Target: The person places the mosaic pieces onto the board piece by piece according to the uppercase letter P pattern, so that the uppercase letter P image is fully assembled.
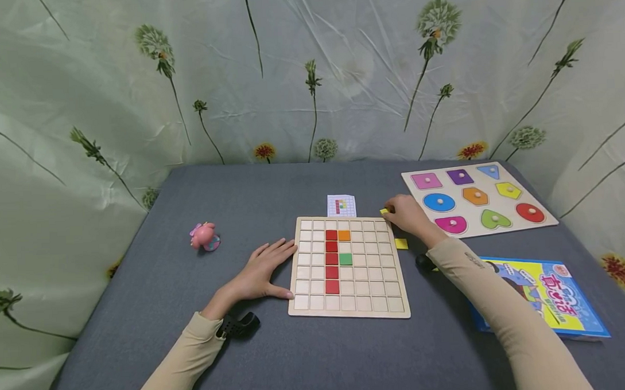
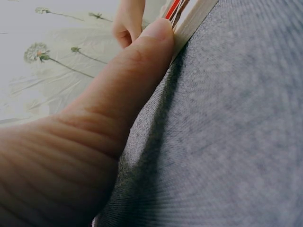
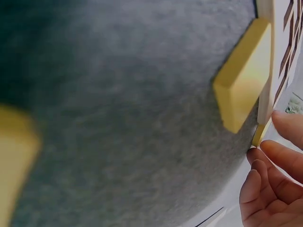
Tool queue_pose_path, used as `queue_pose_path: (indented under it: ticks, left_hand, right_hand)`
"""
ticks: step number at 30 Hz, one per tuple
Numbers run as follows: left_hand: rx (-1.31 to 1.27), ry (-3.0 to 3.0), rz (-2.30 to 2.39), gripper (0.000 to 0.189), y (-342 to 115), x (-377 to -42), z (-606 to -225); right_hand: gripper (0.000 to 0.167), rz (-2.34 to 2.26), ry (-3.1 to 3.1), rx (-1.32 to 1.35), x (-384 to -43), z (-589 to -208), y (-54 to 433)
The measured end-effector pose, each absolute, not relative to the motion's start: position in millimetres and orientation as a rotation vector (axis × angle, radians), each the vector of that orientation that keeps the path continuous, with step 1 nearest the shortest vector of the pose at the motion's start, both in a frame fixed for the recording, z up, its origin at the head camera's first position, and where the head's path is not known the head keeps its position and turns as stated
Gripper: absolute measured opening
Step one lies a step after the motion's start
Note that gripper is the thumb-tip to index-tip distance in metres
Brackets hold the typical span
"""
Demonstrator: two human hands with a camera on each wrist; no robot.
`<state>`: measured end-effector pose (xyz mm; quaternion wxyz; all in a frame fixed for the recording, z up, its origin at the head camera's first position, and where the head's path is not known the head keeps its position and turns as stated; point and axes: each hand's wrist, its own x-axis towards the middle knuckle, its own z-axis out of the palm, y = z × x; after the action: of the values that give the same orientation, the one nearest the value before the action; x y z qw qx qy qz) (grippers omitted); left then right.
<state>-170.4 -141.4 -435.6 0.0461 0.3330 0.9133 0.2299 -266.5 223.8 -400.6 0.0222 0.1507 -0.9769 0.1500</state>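
Observation:
A wooden grid board [image 1: 368, 305] lies on the table. Red tiles [image 1: 332, 260] form a column in it, with an orange tile [image 1: 344, 235] and a green tile [image 1: 345, 259] to their right. My left hand [image 1: 260, 272] touches the board's left edge with fingers spread, the thumb [image 2: 154, 35] against its side. At the far right corner my right hand [image 1: 408, 214] pinches a yellow square tile [image 3: 258, 135] between thumb and fingertips. Another yellow tile [image 1: 401, 244] lies beside the right edge. A third yellow tile [image 3: 14, 156] is blurred close to the right wrist camera.
Behind the board lies a small pattern card [image 1: 348, 206] with a coloured grid. A shape puzzle board [image 1: 484, 226] with knobbed pieces is at the back right. A blue and yellow box [image 1: 580, 300] sits partly under the right forearm. A pink toy figure [image 1: 203, 236] stands at the left.

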Motion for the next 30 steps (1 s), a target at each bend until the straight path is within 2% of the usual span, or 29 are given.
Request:
queue_pose_path:
  ticks: [8,19,30]
  left_hand:
    - [1.013,2.788,0.697,0.102,-140.7,-170.8,-434.8]
    - [1.013,2.790,0.694,0.102,-141.4,-170.8,-435.3]
    - [1.009,2.778,0.718,0.102,-141.9,-170.7,-434.7]
  right_hand:
    - [0.025,0.420,-3.068,0.433,-274.7,-398.8,221.7]
    - [0.031,0.303,-3.172,0.518,-285.1,-392.3,219.5]
    - [0.032,0.410,-3.166,0.577,-289.8,-395.3,226.6]
